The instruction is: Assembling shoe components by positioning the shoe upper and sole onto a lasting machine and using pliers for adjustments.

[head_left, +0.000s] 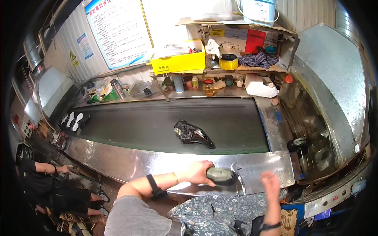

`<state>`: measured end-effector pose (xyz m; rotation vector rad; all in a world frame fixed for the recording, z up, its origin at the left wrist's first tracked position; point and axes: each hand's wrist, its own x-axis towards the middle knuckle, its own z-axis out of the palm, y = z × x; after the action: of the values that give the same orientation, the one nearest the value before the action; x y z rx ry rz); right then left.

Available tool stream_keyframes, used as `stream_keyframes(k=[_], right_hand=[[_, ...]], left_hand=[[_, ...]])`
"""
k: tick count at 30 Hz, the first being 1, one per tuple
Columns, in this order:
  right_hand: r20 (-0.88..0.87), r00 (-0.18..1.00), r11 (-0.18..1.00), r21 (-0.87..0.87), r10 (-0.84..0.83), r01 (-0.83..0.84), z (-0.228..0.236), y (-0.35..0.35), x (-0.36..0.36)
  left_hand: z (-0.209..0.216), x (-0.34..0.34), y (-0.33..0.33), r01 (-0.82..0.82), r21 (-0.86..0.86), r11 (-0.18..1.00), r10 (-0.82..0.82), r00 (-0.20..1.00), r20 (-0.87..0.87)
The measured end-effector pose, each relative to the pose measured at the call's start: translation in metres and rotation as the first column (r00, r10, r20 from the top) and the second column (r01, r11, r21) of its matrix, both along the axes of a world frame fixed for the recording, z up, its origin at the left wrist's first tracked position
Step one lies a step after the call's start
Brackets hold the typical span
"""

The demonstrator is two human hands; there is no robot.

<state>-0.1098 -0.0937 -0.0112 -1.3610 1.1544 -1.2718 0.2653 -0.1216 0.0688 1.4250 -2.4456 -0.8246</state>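
Note:
My left hand (200, 173) is closed round the near end of a green shoe last (219, 176), held above the metal ledge. Just right of the last, a thin curved metal hook (239, 179) stands at the ledge. My right hand (270, 181) is raised farther right, apart from the last; its fingers point up, somewhat blurred, and nothing shows in them. Beyond my hands, a glossy black shoe upper (193, 134) lies on its side on the dark conveyor belt (134, 122), with a greenish last showing at its opening.
The shiny metal ledge (138, 155) runs along the belt's near side. Black shoes with white insoles (75, 120) sit at its far left end. Shelves behind hold a yellow box (178, 63), jars and cloth. A metal hood (330, 67) stands right; another person (47, 185) is lower left.

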Motion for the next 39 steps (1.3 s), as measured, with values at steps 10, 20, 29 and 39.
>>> stream_keyframes(k=[10,20,29,39], right_hand=[[0.482,0.869,0.993,0.039,-0.117,0.113,0.127,0.135,0.05],[-0.44,0.067,0.297,-0.479,-0.895,0.826,0.183,0.35,-0.182],[-0.57,-0.414,-0.04,-0.554,-0.71,0.832,0.206,0.412,-0.336],[-0.704,-0.096,0.071,-0.204,-0.704,0.976,0.237,0.431,-0.37]], left_hand=[[0.06,-0.126,0.053,0.485,0.711,0.509,0.408,0.592,-0.695],[-0.026,-0.119,0.075,0.421,0.513,0.748,-0.203,0.881,-0.427],[-0.04,-0.142,0.078,0.458,0.531,0.713,-0.145,0.837,-0.527],[-0.007,-0.162,0.11,0.487,0.471,0.736,-0.36,0.87,-0.337]])
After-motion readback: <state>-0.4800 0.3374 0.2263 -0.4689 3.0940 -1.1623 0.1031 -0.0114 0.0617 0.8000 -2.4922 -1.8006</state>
